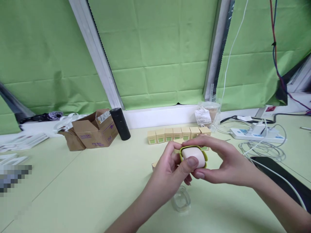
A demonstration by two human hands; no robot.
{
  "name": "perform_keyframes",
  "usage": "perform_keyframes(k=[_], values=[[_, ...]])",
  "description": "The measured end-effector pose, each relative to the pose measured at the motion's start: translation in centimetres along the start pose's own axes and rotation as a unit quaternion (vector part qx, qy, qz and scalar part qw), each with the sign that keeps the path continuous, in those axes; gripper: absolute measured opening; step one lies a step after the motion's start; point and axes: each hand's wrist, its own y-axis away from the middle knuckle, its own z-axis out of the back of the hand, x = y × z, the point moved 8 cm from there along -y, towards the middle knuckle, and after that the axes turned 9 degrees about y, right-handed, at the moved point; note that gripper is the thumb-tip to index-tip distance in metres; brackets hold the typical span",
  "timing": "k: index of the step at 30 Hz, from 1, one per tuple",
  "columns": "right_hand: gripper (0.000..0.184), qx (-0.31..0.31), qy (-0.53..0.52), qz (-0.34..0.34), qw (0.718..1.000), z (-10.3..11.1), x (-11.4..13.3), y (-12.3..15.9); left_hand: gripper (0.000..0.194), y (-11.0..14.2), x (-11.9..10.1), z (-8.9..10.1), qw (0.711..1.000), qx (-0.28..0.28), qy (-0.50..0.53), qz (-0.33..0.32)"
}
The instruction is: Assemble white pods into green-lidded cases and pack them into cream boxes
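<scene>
Above the table, both hands hold a small rounded white earphone case [194,154] with a yellow-green cover [205,156] around its edges. My left hand [167,166] is closed on it from the left, its thumb pressed on the white face. From the right, my right hand [224,161] grips it with fingers along the top edge and the thumb at the lower edge. Just below the hands, a clear plastic case [181,200] lies on the table. Behind them stands a row of several small tan boxes [173,134], partly hidden by my fingers.
An open cardboard box [97,132] and a black cylinder [120,124] stand at the back left. At the right are a power strip [257,134], coiled white cables [262,150] and a dark flat object [279,181]. A plastic bag [210,115] sits against the wall.
</scene>
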Motion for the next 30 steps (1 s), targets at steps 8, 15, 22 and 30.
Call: perform_keyframes(k=[8,15,22,30], values=[[0.043,-0.023,0.09,0.034,0.995,-0.3,0.8,0.0,0.044,-0.1,0.7,0.0,0.999,-0.002,0.007,0.041],[0.048,-0.046,0.134,0.113,0.984,-0.2,2.2,0.2,0.048,-0.2,0.9,0.3,0.998,-0.032,0.027,0.051],[0.051,-0.057,0.065,0.098,0.991,0.0,1.3,0.2,0.035,-0.1,0.5,1.1,0.997,-0.07,0.031,0.032],[0.041,-0.052,0.159,0.128,0.978,0.1,2.3,0.7,0.036,0.0,0.6,0.4,0.999,-0.006,0.008,0.053]])
